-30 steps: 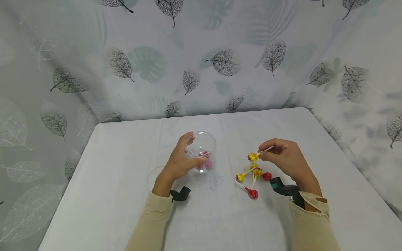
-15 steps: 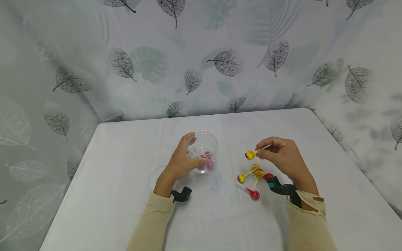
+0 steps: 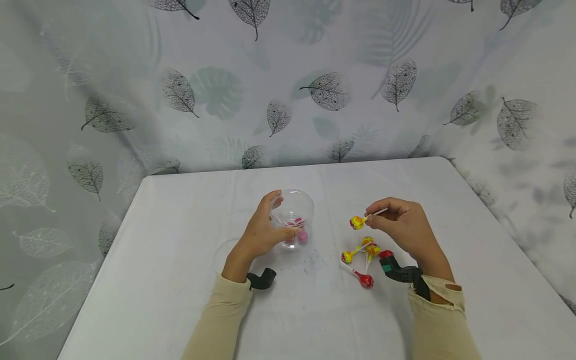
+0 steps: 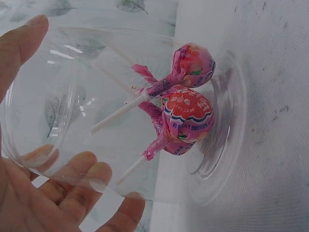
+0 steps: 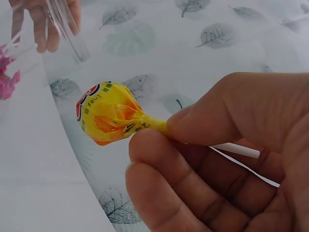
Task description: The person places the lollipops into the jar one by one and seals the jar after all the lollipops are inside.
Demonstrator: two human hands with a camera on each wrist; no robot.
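Observation:
My left hand (image 3: 261,232) grips a clear plastic cup (image 3: 292,207) from its left side, thumb across the front and fingers round the back. Inside, at the bottom, sit several pink-wrapped lollipops (image 4: 186,113), their white sticks leaning toward the mouth. To the right, my right hand (image 3: 400,222) pinches a yellow-wrapped lollipop (image 5: 111,113) between thumb and fingers just below its head, the white stick running back under the palm. It is held above a small pile of yellow lollipops (image 3: 347,257) on the table. A red lollipop (image 3: 366,281) lies at the pile's near side.
Another red lollipop (image 3: 386,254) lies at the pile's right, partly covered by the right wrist camera (image 3: 398,271). A clear round lid (image 3: 219,255) rests on the white table (image 3: 157,280) by my left wrist. Leaf-patterned cloth (image 3: 288,80) rises behind the table.
My right hand has lifted the yellow lollipop from close over the pile and moved it slightly left, toward the cup. The left hand keeps its grip on the cup; the view has shifted slightly.

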